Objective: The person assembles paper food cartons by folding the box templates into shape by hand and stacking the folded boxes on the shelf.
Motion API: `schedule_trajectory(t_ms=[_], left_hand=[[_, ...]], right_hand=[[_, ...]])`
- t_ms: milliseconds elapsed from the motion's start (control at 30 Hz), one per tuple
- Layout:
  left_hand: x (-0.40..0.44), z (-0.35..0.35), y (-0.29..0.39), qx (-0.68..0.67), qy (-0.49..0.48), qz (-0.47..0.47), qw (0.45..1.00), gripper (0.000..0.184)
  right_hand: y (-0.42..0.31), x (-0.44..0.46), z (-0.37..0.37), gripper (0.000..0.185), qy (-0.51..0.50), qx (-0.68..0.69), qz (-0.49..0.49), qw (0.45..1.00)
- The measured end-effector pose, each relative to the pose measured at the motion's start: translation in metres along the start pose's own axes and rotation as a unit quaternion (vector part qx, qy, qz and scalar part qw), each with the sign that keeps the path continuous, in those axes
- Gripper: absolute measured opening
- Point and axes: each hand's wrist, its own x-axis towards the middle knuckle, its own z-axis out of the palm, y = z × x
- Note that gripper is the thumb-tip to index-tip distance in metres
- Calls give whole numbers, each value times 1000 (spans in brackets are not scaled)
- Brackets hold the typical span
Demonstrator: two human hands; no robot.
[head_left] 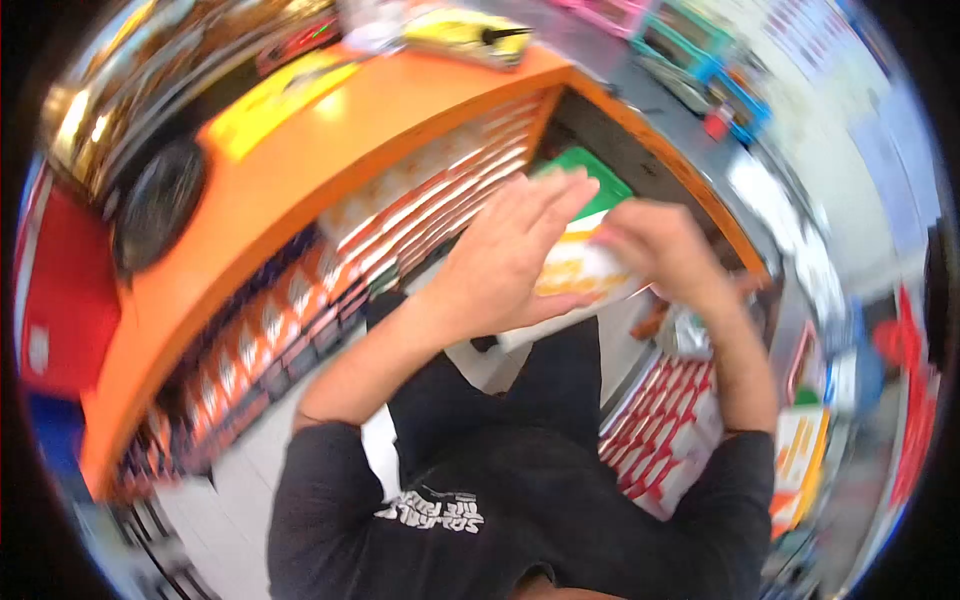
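Below my hands is a box (580,268) printed in white and orange, with a green panel (582,172) at its far end. My left hand (510,248) is held flat over the box's left side, fingers stretched out and thumb apart. Whether its palm touches the box I cannot tell. At the box's right edge is my right hand (660,245), its fingers bent towards the box and smeared by motion. Anything between those fingers is hidden.
A curved orange counter (400,105) runs across the left, with rows of orange-and-white packs (290,310) shelved under it. Red-and-white packs (660,420) are stacked by my right leg. A black round object (160,205) and a yellow sheet (275,105) lie on the counter.
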Motion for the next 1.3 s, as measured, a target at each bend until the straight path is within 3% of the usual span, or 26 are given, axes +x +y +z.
schedule_trajectory(t_ms=[67, 100, 167, 233, 267, 300, 333, 467, 533, 633, 667, 767, 800, 833, 900, 967, 1033, 1100, 1200, 1233, 1300], left_hand=[[-34, 0, -28, -20, -150, -169, 974, 55], [-57, -3, -44, -41, -238, -257, 936, 45], [-104, -9, -51, 84, -113, -222, 965, 28], [-143, -23, -41, -14, -53, -224, 973, 21], [-157, -30, -36, -11, -33, -234, 972, 17], [-168, -36, -30, -11, -17, -242, 970, 13], [-174, -40, -25, -49, -12, -250, 967, 10], [-173, -52, -25, -40, -44, -257, 965, 10], [-168, -54, -30, -50, -32, -275, 960, 10], [-180, -47, -57, -105, 9, -295, 950, 12], [-188, -44, -66, -148, 22, -315, 937, 15], [-195, -24, -77, -234, 59, -450, 860, 17], [-194, -20, -82, -272, 20, -427, 862, 26], [-196, -24, -98, -346, -108, -363, 858, 66], [-164, -24, -85, -596, -146, -369, 699, 114], [-127, -20, -75, -504, -214, -444, 709, 138], [-99, 1, -63, -446, -295, -366, 762, 91], [-85, 33, -46, -278, -398, -319, 814, 62], [-89, 67, -59, -194, -412, -394, 799, 45], [-100, 75, -68, -283, -344, -426, 787, 25], [-114, 84, -90, -318, -297, -430, 791, 26]], right_hand=[[3, 27, 77, 11, -40, 85, -116, 989], [2, 35, 101, 19, -82, 110, -115, 984], [-9, 51, 103, 39, -226, 223, -29, 948], [41, 39, 130, 67, -172, 382, 12, 908], [72, 44, 143, 83, -171, 453, -48, 874], [79, 46, 150, 103, -181, 501, -25, 846], [102, 44, 169, 107, -200, 495, -47, 844], [123, 30, 211, 97, -227, 571, -37, 788], [117, 34, 213, 86, -224, 622, -83, 745], [124, 27, 228, 72, -186, 654, -77, 729], [114, 22, 232, 53, -118, 702, -23, 702], [107, 5, 229, 31, -43, 685, 1, 728], [107, -1, 229, 26, -17, 712, 18, 702], [106, -10, 228, 22, 10, 738, 34, 674], [98, -18, 217, 28, 51, 686, 94, 720], [89, -26, 210, 33, 69, 602, 151, 781], [69, -26, 211, 42, 102, 506, 170, 839], [53, -23, 206, 38, 75, 352, 176, 916], [62, -26, 213, 24, 83, 347, 137, 924], [69, -29, 214, 24, 64, 457, 156, 873], [94, -34, 211, 25, 31, 653, 180, 735]])
